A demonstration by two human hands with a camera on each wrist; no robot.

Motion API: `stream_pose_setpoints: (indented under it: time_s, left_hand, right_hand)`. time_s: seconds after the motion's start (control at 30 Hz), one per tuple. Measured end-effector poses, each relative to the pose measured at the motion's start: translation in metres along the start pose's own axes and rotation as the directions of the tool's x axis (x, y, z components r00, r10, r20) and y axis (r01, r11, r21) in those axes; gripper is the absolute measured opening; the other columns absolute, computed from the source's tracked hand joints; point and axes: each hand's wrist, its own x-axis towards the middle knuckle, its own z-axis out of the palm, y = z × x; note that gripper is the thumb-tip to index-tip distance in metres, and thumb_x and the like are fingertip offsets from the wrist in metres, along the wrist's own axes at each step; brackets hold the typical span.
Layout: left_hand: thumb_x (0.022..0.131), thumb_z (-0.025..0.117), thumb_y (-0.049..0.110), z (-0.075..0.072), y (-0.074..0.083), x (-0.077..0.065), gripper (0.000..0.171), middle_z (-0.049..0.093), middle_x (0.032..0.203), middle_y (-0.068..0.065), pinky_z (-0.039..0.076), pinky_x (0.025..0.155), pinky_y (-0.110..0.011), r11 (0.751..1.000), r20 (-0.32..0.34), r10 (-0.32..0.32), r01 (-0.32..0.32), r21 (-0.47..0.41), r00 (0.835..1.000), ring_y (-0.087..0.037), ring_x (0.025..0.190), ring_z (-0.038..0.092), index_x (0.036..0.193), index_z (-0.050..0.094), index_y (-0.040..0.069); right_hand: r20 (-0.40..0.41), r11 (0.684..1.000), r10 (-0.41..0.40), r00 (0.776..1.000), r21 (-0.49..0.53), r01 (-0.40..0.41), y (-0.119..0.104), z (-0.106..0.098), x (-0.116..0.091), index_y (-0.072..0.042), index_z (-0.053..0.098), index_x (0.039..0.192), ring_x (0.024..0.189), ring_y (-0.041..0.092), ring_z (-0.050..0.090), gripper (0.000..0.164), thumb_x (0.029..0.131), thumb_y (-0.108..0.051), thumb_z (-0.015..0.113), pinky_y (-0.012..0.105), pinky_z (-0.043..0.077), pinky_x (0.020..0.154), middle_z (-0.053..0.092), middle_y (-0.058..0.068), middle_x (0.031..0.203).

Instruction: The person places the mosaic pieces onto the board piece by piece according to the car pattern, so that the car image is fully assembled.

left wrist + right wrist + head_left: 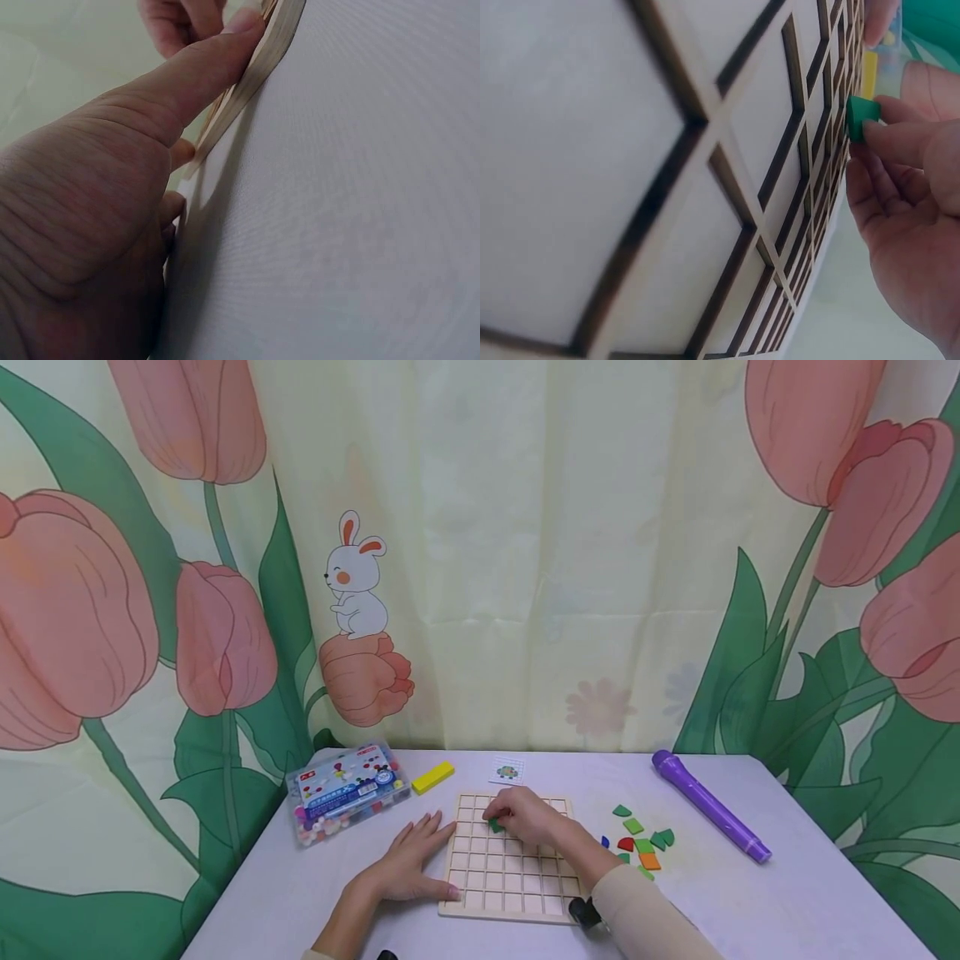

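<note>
Green, solid green, on my little piece (pixel 862 118)! Pale wood and a crossing grid pattern all over my board (pixel 517 893). Loose tiles (pixel 643 846) flash green, orange, red and blue. Plain yellow on the block (pixel 432 777), purple on the microphone-shaped stick (pixel 708 806), beige on my sleeve (pixel 645 910), white on the tablecloth (pixel 825 893), and a pink-tulip, green-leaf print across the cream curtain (pixel 487 527).

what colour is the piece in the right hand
Green. The piece pinched by the right hand shows best in the right wrist view.
</note>
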Motion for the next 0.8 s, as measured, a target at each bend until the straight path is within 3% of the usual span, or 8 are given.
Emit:
stream_pose_setpoints:
  time_s: [0.23, 0.4, 0.6, 0.8]
  left_hand:
    - [0.078, 0.079, 0.07, -0.0006, -0.0032, -0.0037, 0.108, 0.016, 0.174, -0.016, 0.002, 0.129, -0.066, 1.0, -0.009, 0.008, -0.008, 0.003, 1.0, -0.04, 0.163, 0.007, 0.164, 0.034, 0.023]
    - [0.078, 0.078, 0.071, -0.0007, -0.0034, -0.0022, 0.108, 0.016, 0.175, -0.015, 0.001, 0.129, -0.065, 1.0, -0.006, 0.009, -0.009, -0.003, 1.0, -0.04, 0.163, 0.007, 0.164, 0.034, 0.025]
    - [0.078, 0.078, 0.071, 0.0016, -0.0042, 0.0019, 0.108, 0.016, 0.175, -0.015, 0.001, 0.129, -0.065, 1.0, 0.001, 0.004, -0.004, -0.005, 1.0, -0.039, 0.163, 0.007, 0.164, 0.033, 0.025]
    - [0.077, 0.078, 0.073, 0.0033, -0.0081, 0.0046, 0.109, 0.015, 0.175, -0.014, 0.0, 0.13, -0.064, 1.0, 0.002, 0.002, -0.002, -0.005, 1.0, -0.038, 0.163, 0.006, 0.164, 0.033, 0.026]
  right_hand:
    - [0.044, 1.0, -0.011, 0.999, -0.008, 0.012, -0.0019, 0.0013, 0.003, -0.007, 0.081, 0.11, 0.092, 0.015, 0.065, 0.03, 0.092, 0.011, 0.065, 0.022, 0.055, 0.082, 0.073, 0.004, 0.101]
    - [0.062, 0.998, 0.02, 0.998, -0.059, -0.016, -0.0039, 0.0017, 0.0026, -0.011, 0.082, 0.109, 0.091, 0.008, 0.062, 0.031, 0.094, 0.01, 0.064, 0.02, 0.055, 0.082, 0.071, -0.002, 0.1]
    - [0.069, 0.987, 0.008, 0.998, -0.162, 0.003, -0.0063, 0.0032, 0.0004, -0.016, 0.083, 0.102, 0.092, 0.008, 0.062, 0.032, 0.095, 0.007, 0.063, 0.025, 0.056, 0.091, 0.067, -0.006, 0.1]
    - [0.058, 0.982, 0.02, 0.998, -0.189, -0.008, -0.009, 0.0044, -0.0027, -0.019, 0.083, 0.101, 0.1, 0.013, 0.064, 0.034, 0.096, 0.006, 0.061, 0.031, 0.057, 0.096, 0.066, -0.009, 0.104]
